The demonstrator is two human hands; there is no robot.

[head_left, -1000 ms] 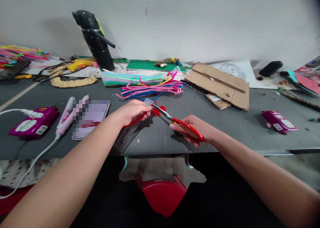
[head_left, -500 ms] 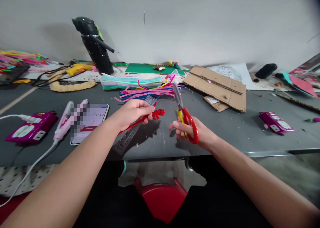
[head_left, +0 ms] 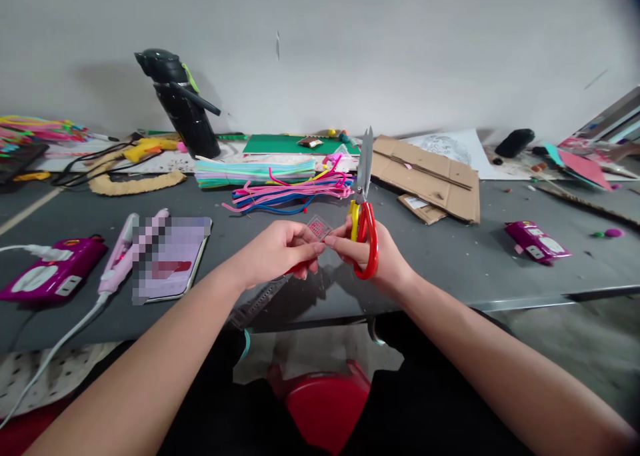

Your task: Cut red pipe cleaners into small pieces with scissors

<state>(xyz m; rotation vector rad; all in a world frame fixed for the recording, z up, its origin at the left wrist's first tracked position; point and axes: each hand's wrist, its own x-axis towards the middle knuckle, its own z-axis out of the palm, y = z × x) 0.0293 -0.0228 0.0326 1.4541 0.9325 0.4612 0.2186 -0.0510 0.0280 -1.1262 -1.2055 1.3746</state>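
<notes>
My left hand (head_left: 280, 249) is closed around a red pipe cleaner and pinches a small clear square piece (head_left: 319, 228) with red showing through it. My right hand (head_left: 373, 256) grips red-handled scissors (head_left: 363, 223), whose closed blades point straight up. Its fingertips touch the clear piece beside my left fingers. Both hands hover over the front of the grey table (head_left: 450, 269). A clear ruler stencil (head_left: 255, 303) lies under my left wrist.
A bundle of coloured pipe cleaners (head_left: 290, 193) lies behind my hands, flat cardboard (head_left: 430, 176) to the right. A phone (head_left: 170, 259), a pink tool (head_left: 120, 256) and a purple power strip (head_left: 45, 276) lie left. A black flask (head_left: 180, 103) stands at the back. Another purple strip (head_left: 535, 241) lies right.
My right hand swung the scissors from lying toward the red piece to blades upright, then moved left to meet my left hand. My left hand lifted the clear piece off the table.
</notes>
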